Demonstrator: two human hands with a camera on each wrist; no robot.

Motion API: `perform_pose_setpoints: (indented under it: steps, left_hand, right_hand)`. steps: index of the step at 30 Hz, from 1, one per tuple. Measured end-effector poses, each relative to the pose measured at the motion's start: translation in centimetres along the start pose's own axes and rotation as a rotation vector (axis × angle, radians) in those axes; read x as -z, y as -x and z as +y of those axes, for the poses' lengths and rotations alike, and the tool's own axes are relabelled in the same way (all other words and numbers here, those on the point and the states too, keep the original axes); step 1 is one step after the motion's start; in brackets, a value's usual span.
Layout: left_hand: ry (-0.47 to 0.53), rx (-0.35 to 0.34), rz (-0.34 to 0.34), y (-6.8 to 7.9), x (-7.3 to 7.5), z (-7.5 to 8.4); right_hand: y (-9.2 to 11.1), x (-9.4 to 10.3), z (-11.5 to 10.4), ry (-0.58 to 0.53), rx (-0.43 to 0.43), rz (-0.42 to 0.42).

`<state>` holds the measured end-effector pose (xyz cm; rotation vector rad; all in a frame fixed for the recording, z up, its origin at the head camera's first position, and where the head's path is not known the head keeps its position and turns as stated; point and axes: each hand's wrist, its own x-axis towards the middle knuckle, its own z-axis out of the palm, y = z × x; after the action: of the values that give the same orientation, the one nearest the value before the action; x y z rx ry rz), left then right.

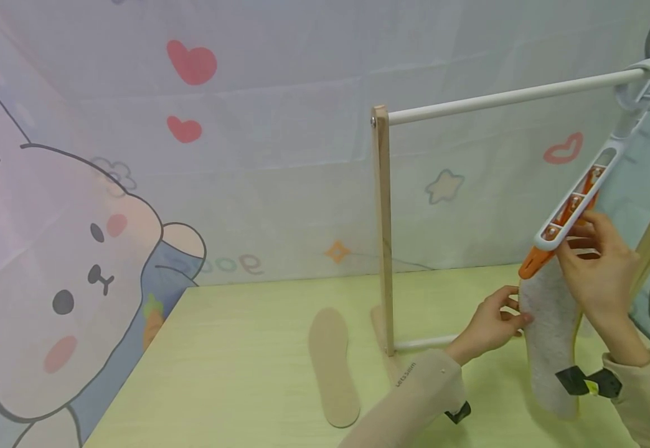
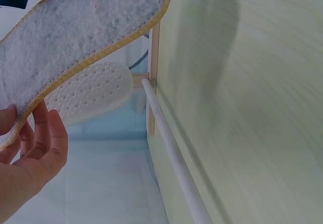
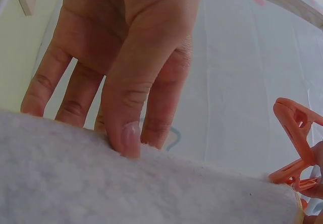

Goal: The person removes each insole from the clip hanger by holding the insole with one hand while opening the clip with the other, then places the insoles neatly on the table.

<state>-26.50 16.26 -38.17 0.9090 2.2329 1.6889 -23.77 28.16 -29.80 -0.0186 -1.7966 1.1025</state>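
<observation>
A grey fuzzy insole (image 1: 549, 336) with yellow stitched edging hangs upright below a white folding hanger (image 1: 611, 168). My left hand (image 1: 493, 320) pinches the insole's left edge, thumb on the fuzzy face, as the left wrist view shows too. At the insole's top end, my right hand (image 1: 602, 267) holds an orange clip (image 1: 536, 261) of the hanger between thumb and fingers. In the right wrist view the orange clip (image 3: 295, 143) is at the insole's corner; whether it bites the insole I cannot tell. Only fingertips of the right hand show there, at the right edge.
The hanger hooks over the white rod (image 1: 515, 94) of a rack with wooden posts (image 1: 385, 236). A tan insole (image 1: 333, 367) lies flat on the light green table (image 1: 235, 373), left of the rack. Behind the grey insole appears a white dotted insole (image 2: 96, 90).
</observation>
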Motion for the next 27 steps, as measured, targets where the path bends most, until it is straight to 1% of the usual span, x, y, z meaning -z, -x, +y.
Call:
perform_pose_setpoints:
  steps: [5,13,19,27]
  left_hand:
    - [0.004,0.007,-0.005,0.06,0.0,0.05]
    - [0.021,0.007,0.01,0.09,0.21,0.02]
    - [0.056,0.003,0.012,0.09,0.27,-0.13]
    - [0.101,0.018,0.025,0.22,0.21,-0.4]
  right_hand:
    - [-0.06,-0.05,0.04,-0.002,0.0,0.006]
    - [-0.08,-0.19,-0.15,-0.017,0.009,0.014]
    - [-0.09,-0.18,-0.18,-0.034,0.023,0.019]
    - [-0.1,-0.09,-0.02,-0.042,0.025,0.015]
